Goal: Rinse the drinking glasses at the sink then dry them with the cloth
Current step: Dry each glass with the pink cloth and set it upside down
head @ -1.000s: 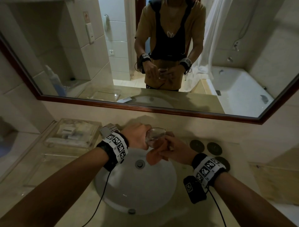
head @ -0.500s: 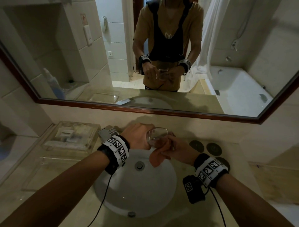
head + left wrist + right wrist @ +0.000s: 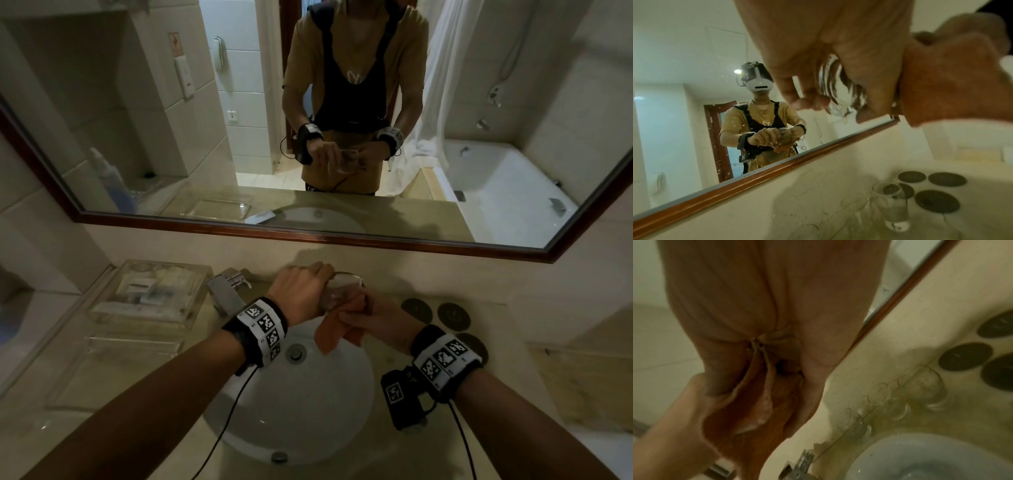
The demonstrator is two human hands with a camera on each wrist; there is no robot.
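Wood-framed mirror (image 3: pixel 308 236) beyond the hands; beige counter (image 3: pixel 565 387) beneath; bathtub (image 3: pixel 496 185), perhaps a curtain, reflected.

A wood-framed mirror (image 3: pixel 308 236) runs along the wall above the surface (image 3: pixel 513 342). Four dark round coasters (image 3: pixel 454 316) lie grouped on the surface to the right of the basin. To its left stands a clear box (image 3: pixel 150 294) of small packets, with a clear tray (image 3: pixel 113 373) in front of it. The mirror reflects a bathtub (image 3: pixel 496 192) and a white curtain (image 3: pixel 445 85).
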